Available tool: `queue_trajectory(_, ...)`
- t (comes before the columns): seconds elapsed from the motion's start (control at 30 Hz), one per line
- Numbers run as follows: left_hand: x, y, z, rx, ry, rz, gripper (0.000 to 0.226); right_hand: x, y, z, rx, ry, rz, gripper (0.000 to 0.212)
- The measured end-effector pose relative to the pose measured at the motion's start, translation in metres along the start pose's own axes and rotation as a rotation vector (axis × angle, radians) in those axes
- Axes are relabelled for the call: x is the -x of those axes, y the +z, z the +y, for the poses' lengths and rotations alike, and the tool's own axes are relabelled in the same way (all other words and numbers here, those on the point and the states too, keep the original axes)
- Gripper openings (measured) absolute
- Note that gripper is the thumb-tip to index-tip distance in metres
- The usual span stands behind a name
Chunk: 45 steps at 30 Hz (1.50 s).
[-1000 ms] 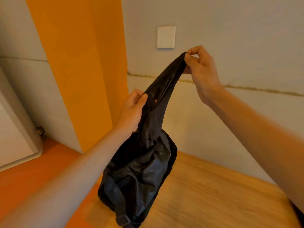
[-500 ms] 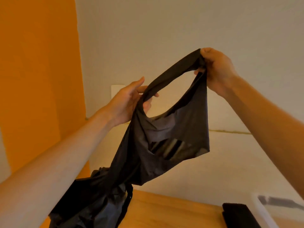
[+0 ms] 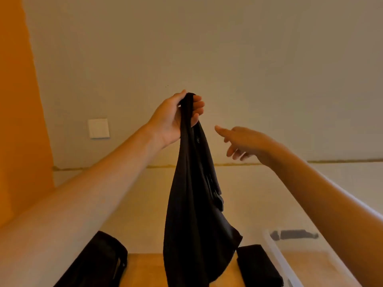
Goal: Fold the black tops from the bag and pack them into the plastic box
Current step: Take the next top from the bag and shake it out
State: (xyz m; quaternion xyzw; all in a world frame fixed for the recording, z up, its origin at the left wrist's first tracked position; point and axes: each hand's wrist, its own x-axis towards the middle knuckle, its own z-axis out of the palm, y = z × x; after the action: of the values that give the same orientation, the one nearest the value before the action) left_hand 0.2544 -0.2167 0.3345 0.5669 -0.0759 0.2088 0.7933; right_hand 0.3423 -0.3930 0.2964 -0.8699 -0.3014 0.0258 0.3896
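Up against the pale wall, the left hand (image 3: 176, 119) grips a black top (image 3: 196, 204) by its bunched upper end, fingers curled round the cloth. The thin, smooth fabric hangs straight down in long soft folds, widening to a limp hem over the wooden table (image 3: 145, 270). Right hand (image 3: 246, 141) hovers just beside it holding nothing, fingers spread and loosely bent, clear of the cloth. Low left, the black bag (image 3: 99, 264) slumps, matte and creased, with a strap showing. Low right, a folded black top (image 3: 257, 266) lies as a neat flat rectangle just beside the clear plastic box (image 3: 275, 251) with its rounded translucent rim. On the wall, a square white switch plate (image 3: 98, 128).
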Motion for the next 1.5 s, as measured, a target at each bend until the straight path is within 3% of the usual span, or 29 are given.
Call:
queue_trajectory(0.07,0.005,-0.007,-0.009,0.043,-0.028,-0.027,0.033,0.016,0.021,0.036,-0.022,0.165,-0.157,0.088)
queue_trajectory(0.13,0.012,-0.015,-0.023,0.065,-0.058,-0.040,0.031,0.025,0.054,0.069,-0.149,0.255,-0.311,0.091)
queue_trajectory(0.37,0.043,-0.057,-0.064,-0.065,-0.166,-0.028,0.031,0.018,0.147,0.116,-0.893,0.466,-0.335,0.032)
queue_trajectory(0.43,0.049,-0.072,-0.069,-0.178,-0.183,0.013,0.032,0.012,0.151,0.121,-0.943,0.500,-0.312,0.019)
queue_trajectory(0.53,0.058,-0.099,-0.071,-0.400,-0.170,0.133,0.032,0.003,0.142,0.125,-0.977,0.526,-0.277,0.017)
queue_trajectory(0.67,0.066,-0.129,-0.078,-0.419,-0.169,0.292,0.028,-0.011,0.117,0.132,-1.175,0.443,-0.279,0.037)
queue_trajectory(0.8,0.071,-0.142,-0.087,-0.199,-0.262,0.282,0.020,-0.035,0.095,0.133,-1.474,0.182,-0.064,0.047)
queue_trajectory(0.87,0.074,-0.144,-0.093,-0.188,-0.270,0.292,0.019,-0.037,0.086,0.130,-1.361,0.042,-0.054,0.048)
queue_trajectory(1.03,0.076,-0.144,-0.105,-0.158,-0.178,0.364,0.022,-0.032,0.082,0.139,-0.509,-0.106,0.111,0.034)
queue_trajectory(1.17,0.078,-0.153,-0.120,-0.311,-0.081,0.461,0.030,-0.036,0.086,0.157,-0.084,-0.042,0.047,0.009)
queue_trajectory(1.3,0.083,-0.160,-0.124,-0.358,-0.005,0.451,0.030,-0.036,0.096,0.164,0.360,0.025,-0.017,0.025)
queue_trajectory(1.37,0.086,-0.163,-0.126,-0.330,0.002,0.451,0.030,-0.034,0.101,0.166,0.348,0.077,-0.100,0.036)
queue_trajectory(1.5,0.092,-0.173,-0.131,-0.358,0.035,0.507,0.031,-0.022,0.101,0.185,-0.231,0.328,-0.512,0.038)
